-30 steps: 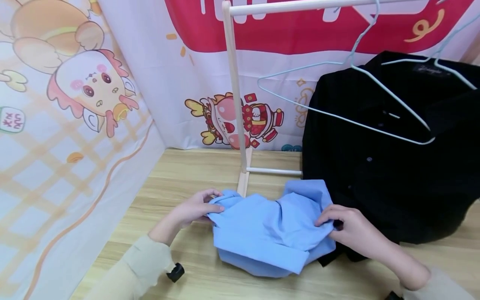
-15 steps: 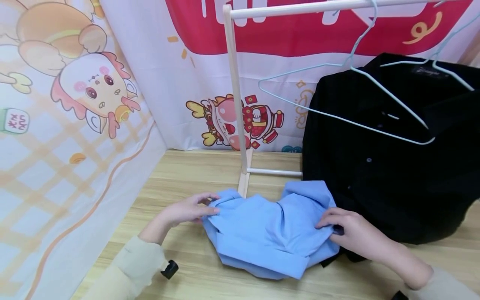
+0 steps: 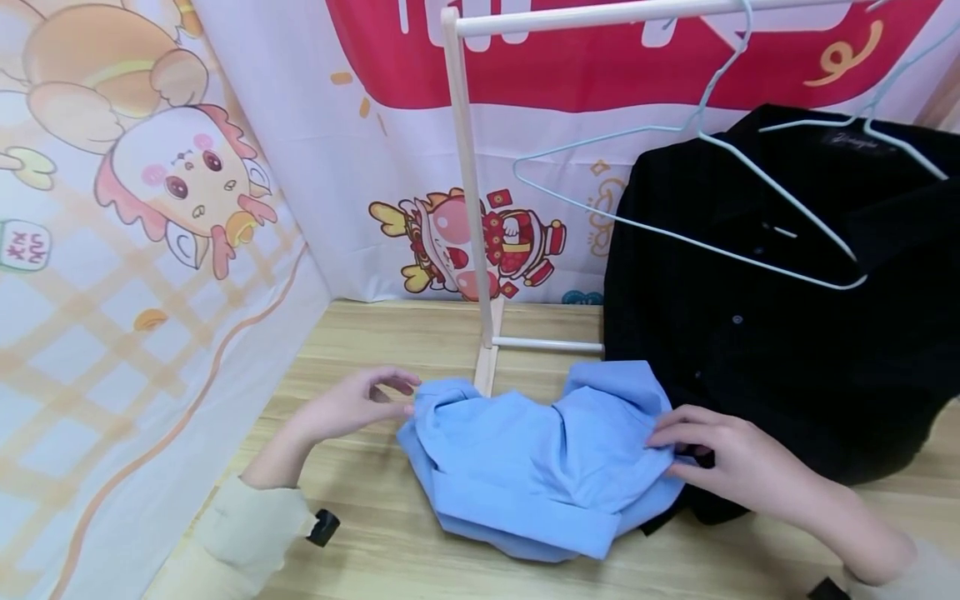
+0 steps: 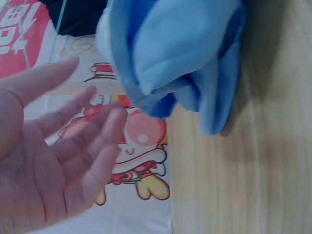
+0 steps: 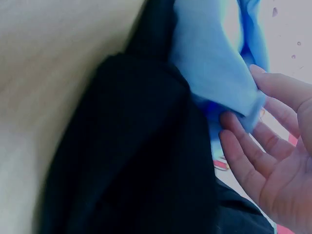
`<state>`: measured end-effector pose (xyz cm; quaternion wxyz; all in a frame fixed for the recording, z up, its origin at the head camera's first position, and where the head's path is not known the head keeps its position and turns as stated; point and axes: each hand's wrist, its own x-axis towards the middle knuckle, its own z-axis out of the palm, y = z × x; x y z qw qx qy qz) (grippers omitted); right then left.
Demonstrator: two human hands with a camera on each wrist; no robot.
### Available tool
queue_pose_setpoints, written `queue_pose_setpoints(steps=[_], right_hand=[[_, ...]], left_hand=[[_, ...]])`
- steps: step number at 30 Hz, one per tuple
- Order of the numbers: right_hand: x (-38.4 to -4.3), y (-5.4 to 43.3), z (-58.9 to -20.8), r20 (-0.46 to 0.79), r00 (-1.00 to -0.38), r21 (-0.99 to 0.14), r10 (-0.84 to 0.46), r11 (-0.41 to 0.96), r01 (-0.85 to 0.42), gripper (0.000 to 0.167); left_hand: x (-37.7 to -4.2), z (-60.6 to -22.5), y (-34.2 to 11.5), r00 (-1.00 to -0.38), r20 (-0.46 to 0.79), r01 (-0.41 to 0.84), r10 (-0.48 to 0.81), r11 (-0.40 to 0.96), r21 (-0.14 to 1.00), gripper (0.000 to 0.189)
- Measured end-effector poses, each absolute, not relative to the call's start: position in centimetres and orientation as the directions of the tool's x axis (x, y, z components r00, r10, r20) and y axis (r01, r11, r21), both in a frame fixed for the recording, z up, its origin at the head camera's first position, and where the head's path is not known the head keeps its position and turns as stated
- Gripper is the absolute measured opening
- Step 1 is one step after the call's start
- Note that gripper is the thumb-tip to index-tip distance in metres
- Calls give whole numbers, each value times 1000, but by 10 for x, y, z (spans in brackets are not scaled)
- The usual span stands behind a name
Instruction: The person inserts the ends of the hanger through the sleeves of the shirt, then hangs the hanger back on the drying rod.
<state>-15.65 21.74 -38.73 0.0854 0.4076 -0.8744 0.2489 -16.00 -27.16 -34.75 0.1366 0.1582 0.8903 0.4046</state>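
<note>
A folded light-blue cloth garment (image 3: 517,467) lies bunched on the wooden table, its front edge turned over in a wide flat band. To its left, my left hand (image 3: 348,406) is off the fabric, fingers loosely bent and nothing between them. The left wrist view shows that palm (image 4: 44,161) bare, apart from the hanging blue folds (image 4: 180,48). On the other side, my right hand (image 3: 731,458) touches the garment's right edge with its fingertips. In the right wrist view its fingers (image 5: 248,161) are spread loosely beside the blue edge (image 5: 219,78).
A black buttoned shirt (image 3: 750,358) hangs at right, its lower part reaching behind my right hand. A light-blue wire hanger (image 3: 622,218) hangs in front of it from the rack's rail (image 3: 585,17). The rack's left post (image 3: 472,183) stands just behind the blue garment.
My left hand has let go of the garment's left edge and drawn back to the left. My right hand has loosened and shifted slightly right. The garment's left side has spread outward.
</note>
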Motion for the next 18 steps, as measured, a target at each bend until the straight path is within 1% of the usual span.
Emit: queue_pose_setpoints(steps=[3,7,9,11,12,13,14,15,17,18], right_hand=[[-155,220,-382,395,-636,-366,-663,521,-771,47],[-152,220,-376,462,-592,-399,-660,442,-803,50],[-150,218,-375,501,-548,-423,-670,363,-831,37],[-147,214,-375,534,-486,-433,-692,270,-860,20],[-146,212,-377,545,-452,-432,-706,226,-873,14],[-145,209,-378,550,-422,-432,-721,187,-882,14],[-143,207,-380,551,-391,-432,-737,148,-889,18],[-141,204,-382,540,-370,-439,-756,123,-890,18],[-138,200,-387,499,-352,-446,-792,113,-888,17],[-137,198,-390,473,-351,-453,-808,118,-883,20]], left_hand=[[-158,-344,-271,-892,-60,235,448,573,785,42],[-152,-341,-262,-819,-52,299,571,503,811,45],[-149,-340,-257,-786,-46,329,616,479,814,46],[-146,-339,-252,-764,-44,352,643,474,807,46],[-144,-338,-249,-755,-46,359,654,471,806,46],[-143,-338,-246,-744,-52,370,666,476,798,47],[-141,-338,-243,-731,-60,384,679,484,786,48],[-139,-338,-240,-718,-76,400,692,499,768,49],[-135,-340,-233,-694,-121,440,710,551,709,53],[-133,-341,-229,-685,-145,467,714,583,665,56]])
